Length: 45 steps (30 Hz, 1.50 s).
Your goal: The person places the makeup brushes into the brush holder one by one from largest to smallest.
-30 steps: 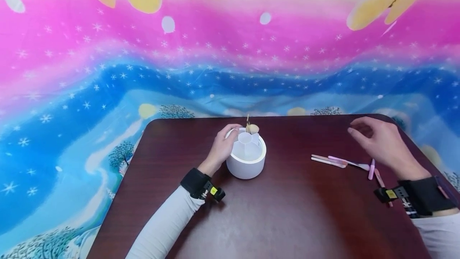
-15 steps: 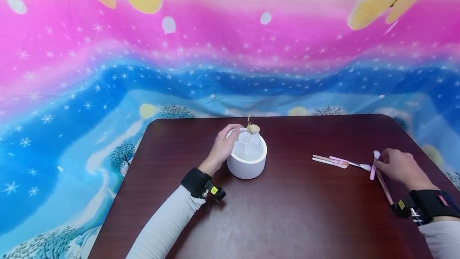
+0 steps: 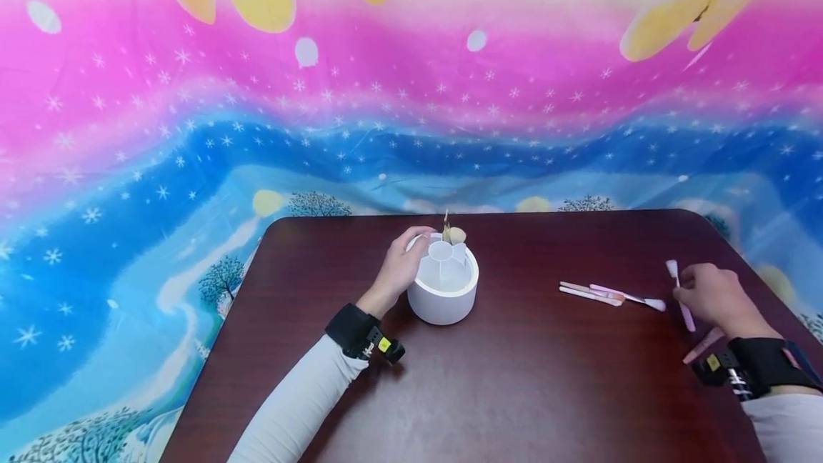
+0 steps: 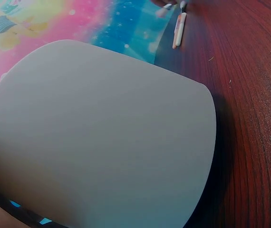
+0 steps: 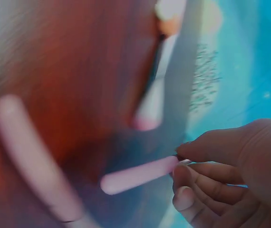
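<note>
My left hand [image 3: 398, 270] grips the left rim of a white round divided holder [image 3: 444, 309], which stands upright on the table. Its smooth outer wall [image 4: 102, 133] fills most of the left wrist view. At the right, a pink-handled makeup brush [image 3: 686, 314] is pinched between thumb and fingers of my right hand [image 3: 716, 295]; its pale bristles point away from me. The right wrist view shows the handle [image 5: 138, 176] sticking out of that pinch. Under my right wrist lies another pink-handled brush [image 3: 704, 346], partly covered.
Several slim brushes [image 3: 588, 295] lie together left of my right hand, one with white bristles [image 3: 654, 304]. A beige rounded head [image 3: 457, 236] and a thin gold-coloured piece rise from the holder's back. A printed cloth [image 3: 411, 127] hangs behind the dark table [image 3: 514, 377].
My right hand has come down to the brushes and taken hold of the pink-handled makeup brush, which has turned and shifted right. My left hand stays on the holder.
</note>
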Tool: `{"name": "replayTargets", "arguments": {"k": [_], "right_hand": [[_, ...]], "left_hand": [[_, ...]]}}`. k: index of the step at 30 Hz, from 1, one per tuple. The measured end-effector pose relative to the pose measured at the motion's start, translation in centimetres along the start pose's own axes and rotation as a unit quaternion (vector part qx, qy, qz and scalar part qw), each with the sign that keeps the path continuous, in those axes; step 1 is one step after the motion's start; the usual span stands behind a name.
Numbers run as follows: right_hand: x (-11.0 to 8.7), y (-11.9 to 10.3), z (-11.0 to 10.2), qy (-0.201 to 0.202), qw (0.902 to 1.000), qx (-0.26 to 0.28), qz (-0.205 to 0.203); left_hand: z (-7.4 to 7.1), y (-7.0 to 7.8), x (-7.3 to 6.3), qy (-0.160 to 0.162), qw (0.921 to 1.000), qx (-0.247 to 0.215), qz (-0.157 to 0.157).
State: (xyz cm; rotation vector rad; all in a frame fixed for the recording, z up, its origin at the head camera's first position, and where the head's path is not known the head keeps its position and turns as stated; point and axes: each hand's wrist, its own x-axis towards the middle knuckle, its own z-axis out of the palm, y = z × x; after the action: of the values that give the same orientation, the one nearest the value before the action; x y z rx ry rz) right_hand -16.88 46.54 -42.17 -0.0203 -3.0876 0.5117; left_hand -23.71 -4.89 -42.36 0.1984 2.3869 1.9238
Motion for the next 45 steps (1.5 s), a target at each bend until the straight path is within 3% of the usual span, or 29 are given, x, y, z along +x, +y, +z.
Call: {"name": "replayTargets", "arguments": {"k": [4,11,15,18,23,28,34,45], "right_hand": [[-0.1,-2.6,-1.0,0.071,0.9964,0.005,-0.046],[0.0,-10.0,-2.7,0.157,0.9803,0.017,-0.119],[-0.1,-14.7,-2.9,0.209,0.9609,0.043,-0.176],[0.0,-18.0,-2.8,0.226,0.9463,0.088,-0.214],[0.5,-22.5,-2.0,0.220,0.9244,0.174,-0.259],[1.2,-25.4,-0.1,0.185,0.9168,0.237,-0.263],[1.6,-27.4,2.3,0.131,0.9181,0.273,-0.256],[1.9,-28.5,4.0,0.074,0.9299,0.254,-0.256]], "left_hand": [[0.0,0.0,-0.2,0.001,1.0000,0.000,-0.003],[0.0,0.1,-0.3,0.006,1.0000,0.000,0.000],[0.1,0.0,-0.2,0.002,1.0000,0.002,-0.002],[0.1,-0.1,-0.1,0.002,1.0000,-0.001,0.003],[0.1,-0.1,0.0,0.005,0.9999,-0.002,0.009],[0.2,-0.2,0.0,0.008,0.9999,-0.004,0.010],[0.3,-0.3,-0.2,0.002,0.9999,-0.006,0.013],[0.2,0.0,-0.1,0.010,0.9997,-0.007,0.021]]}}
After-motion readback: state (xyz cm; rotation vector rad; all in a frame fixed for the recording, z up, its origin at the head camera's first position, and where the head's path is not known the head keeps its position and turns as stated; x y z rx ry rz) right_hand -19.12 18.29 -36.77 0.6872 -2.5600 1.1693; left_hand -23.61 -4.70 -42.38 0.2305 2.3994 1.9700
